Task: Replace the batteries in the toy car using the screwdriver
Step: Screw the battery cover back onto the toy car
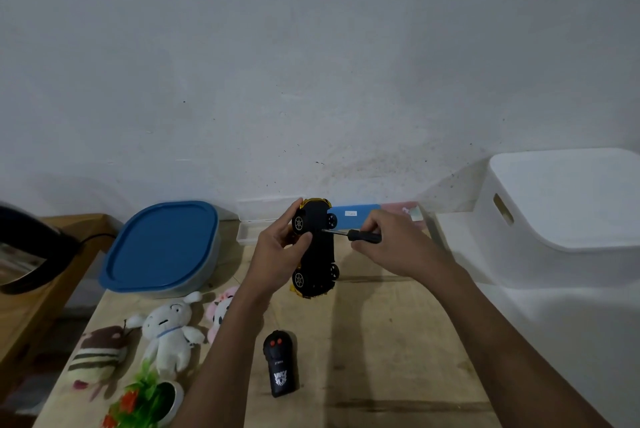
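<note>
**Battery swap barely begun**

Our left grip (277, 249) curls round the toy car (320, 254), underside facing us, over the worktop (381, 341). The screwdriver (363, 236) tip meets that underside; our right grip (393, 245) wraps its handle. We judge nothing opened yet: the whole swap remains.

toy car (320, 247): matt black plastic | table (381, 341): bare wood | lid (162, 247): smooth blue plastic

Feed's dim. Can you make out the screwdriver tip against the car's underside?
Head view: dim, flat light, with wide-angle bending at the edges; the shaft of the screwdriver shows, but its tip blends into the black underside of the toy car, and no screw is discernible.
</note>
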### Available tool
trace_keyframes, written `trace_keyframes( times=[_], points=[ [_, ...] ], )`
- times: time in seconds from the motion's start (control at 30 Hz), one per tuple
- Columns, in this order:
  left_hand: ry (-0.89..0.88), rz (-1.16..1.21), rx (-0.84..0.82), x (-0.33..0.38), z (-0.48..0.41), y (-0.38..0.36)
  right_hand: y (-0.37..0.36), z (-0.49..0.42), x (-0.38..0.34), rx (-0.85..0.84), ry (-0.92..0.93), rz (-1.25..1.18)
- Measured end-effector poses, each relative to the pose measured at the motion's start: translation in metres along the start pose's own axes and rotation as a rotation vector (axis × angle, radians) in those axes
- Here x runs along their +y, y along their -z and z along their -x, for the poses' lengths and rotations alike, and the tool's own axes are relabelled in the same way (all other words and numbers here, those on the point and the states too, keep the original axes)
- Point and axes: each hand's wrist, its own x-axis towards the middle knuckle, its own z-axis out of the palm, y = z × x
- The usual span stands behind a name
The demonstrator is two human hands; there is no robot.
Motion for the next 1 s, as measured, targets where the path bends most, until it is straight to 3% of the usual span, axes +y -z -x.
trace_keyframes(
  times=[0.2,0.33,0.5,0.73,1.0],
  points=[
    [-0.016,-0.029,0.009,0.004,-0.004,0.005,-0.008,-0.003,-0.003,-0.128,-0.084,-0.145],
    [-0.018,-0.036,0.009,0.004,-0.005,0.008,-0.007,0.0,-0.007,-0.206,-0.098,-0.086],
    [-0.01,-0.048,0.013,0.006,-0.005,0.01,-0.006,-0.005,-0.009,-0.036,-0.045,-0.1],
    [-0.037,-0.063,0.005,0.01,0.001,0.007,-0.004,-0.003,-0.01,-0.19,-0.125,-0.165],
    [-0.041,-0.055,-0.011,0.009,0.005,0.003,-0.002,-0.009,-0.009,-0.116,-0.129,-0.167]
  ],
)
